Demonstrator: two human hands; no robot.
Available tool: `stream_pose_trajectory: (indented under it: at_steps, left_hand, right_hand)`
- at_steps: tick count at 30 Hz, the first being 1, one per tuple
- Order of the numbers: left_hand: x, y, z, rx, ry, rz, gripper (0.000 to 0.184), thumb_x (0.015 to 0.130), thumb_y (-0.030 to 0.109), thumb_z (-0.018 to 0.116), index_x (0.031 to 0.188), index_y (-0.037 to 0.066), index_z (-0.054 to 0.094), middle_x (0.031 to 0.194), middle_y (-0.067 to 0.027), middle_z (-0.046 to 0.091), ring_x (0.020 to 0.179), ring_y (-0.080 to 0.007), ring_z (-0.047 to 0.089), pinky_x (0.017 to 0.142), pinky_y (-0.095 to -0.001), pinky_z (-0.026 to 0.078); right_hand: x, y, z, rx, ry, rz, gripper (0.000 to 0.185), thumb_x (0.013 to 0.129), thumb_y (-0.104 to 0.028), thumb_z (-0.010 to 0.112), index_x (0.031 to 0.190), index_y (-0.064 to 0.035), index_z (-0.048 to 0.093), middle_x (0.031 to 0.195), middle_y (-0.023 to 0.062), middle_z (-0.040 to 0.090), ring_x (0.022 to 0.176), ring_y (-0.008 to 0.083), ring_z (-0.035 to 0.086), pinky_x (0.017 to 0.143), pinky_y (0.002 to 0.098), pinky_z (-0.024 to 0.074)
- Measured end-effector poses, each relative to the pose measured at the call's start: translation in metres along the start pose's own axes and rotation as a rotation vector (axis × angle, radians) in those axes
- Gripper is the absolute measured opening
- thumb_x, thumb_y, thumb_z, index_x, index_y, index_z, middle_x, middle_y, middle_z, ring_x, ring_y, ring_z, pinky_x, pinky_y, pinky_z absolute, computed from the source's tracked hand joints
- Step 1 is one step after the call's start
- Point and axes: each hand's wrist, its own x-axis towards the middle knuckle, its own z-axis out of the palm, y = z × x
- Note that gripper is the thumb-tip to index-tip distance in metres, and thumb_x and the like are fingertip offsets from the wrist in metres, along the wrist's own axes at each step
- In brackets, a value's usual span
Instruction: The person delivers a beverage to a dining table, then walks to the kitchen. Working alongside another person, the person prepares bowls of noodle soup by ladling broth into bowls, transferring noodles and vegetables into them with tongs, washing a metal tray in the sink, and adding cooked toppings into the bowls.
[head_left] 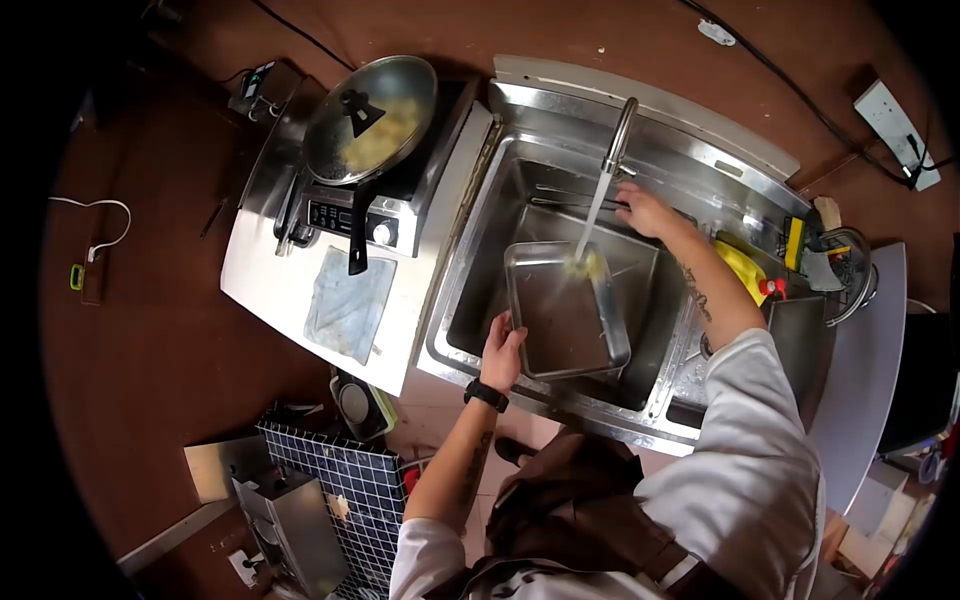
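A rectangular metal pan point(565, 345) sits tilted in the left sink basin point(480, 290). My left hand point(503, 352) grips its left rim, thumb over the edge. Water from the curved tap point(625, 125) pours into the pan's far end, where a pale yellowish patch point(588, 266) shows in the splash. My right hand point(645, 211) is at the back of the basin, just below the tap's small lever. Thin dark tongs point(575, 199) run up to its fingers; whether those fingers hold them or touch the lever is unclear.
Left of the sink, a lidded frying pan point(370, 120) with yellowish food stands on an induction cooker point(395, 228). A folded grey cloth point(350, 303) lies on the white counter. A yellow bottle with a red cap point(742, 272) and a wire basket point(850, 265) are at the right.
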Motion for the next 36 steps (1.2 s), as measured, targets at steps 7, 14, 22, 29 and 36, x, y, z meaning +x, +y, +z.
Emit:
stream_pose_trajectory:
  at_steps: [7, 14, 22, 29, 36]
  left_hand:
    - [0.03, -0.017, -0.008, 0.112, -0.065, -0.042, 0.051, 0.091, 0.012, 0.058, 0.137, -0.007, 0.05, 0.126, -0.0122, 0.063, 0.114, -0.0178, 0.058, 0.101, -0.0267, 0.042]
    - [0.044, -0.009, 0.021, -0.006, -0.155, -0.028, 0.046, 0.092, 0.006, 0.052, 0.137, -0.003, 0.051, 0.124, -0.0075, 0.064, 0.111, -0.0156, 0.058, 0.097, -0.0269, 0.044]
    - [0.028, -0.013, 0.057, 0.286, -0.048, 0.151, 0.043, 0.091, 0.008, 0.055, 0.134, 0.0, 0.052, 0.111, -0.0095, 0.064, 0.101, -0.0172, 0.059, 0.091, -0.031, 0.047]
    - [0.01, 0.002, 0.067, 0.249, -0.013, 0.141, 0.04, 0.094, 0.004, 0.053, 0.133, -0.001, 0.051, 0.111, -0.0043, 0.062, 0.098, -0.0114, 0.056, 0.09, -0.0265, 0.045]
    - [0.008, 0.0, 0.065, 0.29, 0.044, 0.224, 0.044, 0.092, 0.006, 0.052, 0.135, -0.002, 0.05, 0.109, -0.0101, 0.066, 0.098, -0.0169, 0.062, 0.089, -0.0302, 0.048]
  right_hand:
    - [-0.112, -0.01, -0.025, 0.165, 0.119, 0.206, 0.035, 0.091, -0.023, 0.066, 0.116, 0.0007, 0.063, 0.127, 0.0221, 0.058, 0.117, 0.0389, 0.057, 0.099, 0.0429, 0.0472]
    - [-0.231, -0.037, -0.044, 0.306, 0.137, 0.567, 0.03, 0.09, -0.023, 0.068, 0.111, -0.0017, 0.065, 0.093, 0.0183, 0.07, 0.09, 0.0382, 0.067, 0.08, 0.0416, 0.0531]
    - [-0.198, -0.079, -0.002, 0.031, 0.018, 0.478, 0.025, 0.094, -0.026, 0.058, 0.107, -0.0102, 0.071, 0.098, 0.018, 0.072, 0.092, 0.0372, 0.068, 0.085, 0.0473, 0.0546]
    - [-0.183, -0.089, 0.016, -0.04, 0.022, 0.442, 0.023, 0.095, -0.022, 0.053, 0.099, -0.0056, 0.069, 0.091, 0.0193, 0.072, 0.088, 0.0371, 0.069, 0.081, 0.0486, 0.0546]
    - [-0.165, -0.094, 0.006, -0.057, -0.006, 0.413, 0.024, 0.094, -0.02, 0.054, 0.102, -0.0037, 0.068, 0.096, 0.0206, 0.071, 0.089, 0.038, 0.068, 0.082, 0.0491, 0.0539]
